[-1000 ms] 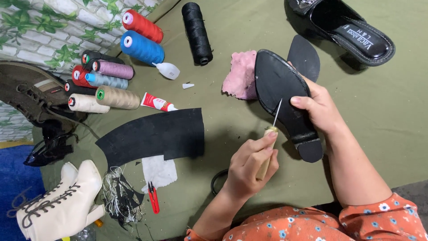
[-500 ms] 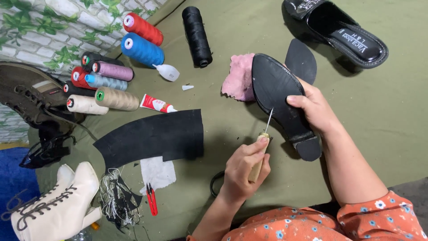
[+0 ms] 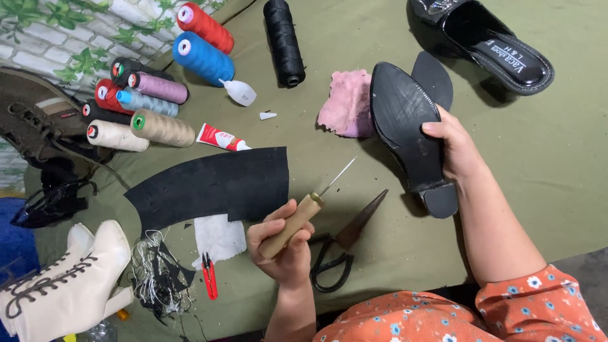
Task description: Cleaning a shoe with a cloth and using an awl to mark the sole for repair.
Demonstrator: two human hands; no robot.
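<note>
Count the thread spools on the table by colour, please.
Red spools: 2
Blue spools: 2
Black spools: 3
Lilac spool: 1
Cream spool: 1
Beige spool: 1
Total: 10

The white boot [image 3: 60,285] is cut off, seemingly mid-shaft, by the edge.

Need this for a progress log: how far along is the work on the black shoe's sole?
Done, it seems: the black sheet has a curved cut, with scraps beside it. In hand: the right hand holds the black shoe sole-up, the left hand grips the awl, its tip clear of the sole. Left, likely: no thread shows on the sole, and the glue tube and thread spools lie aside.
</note>
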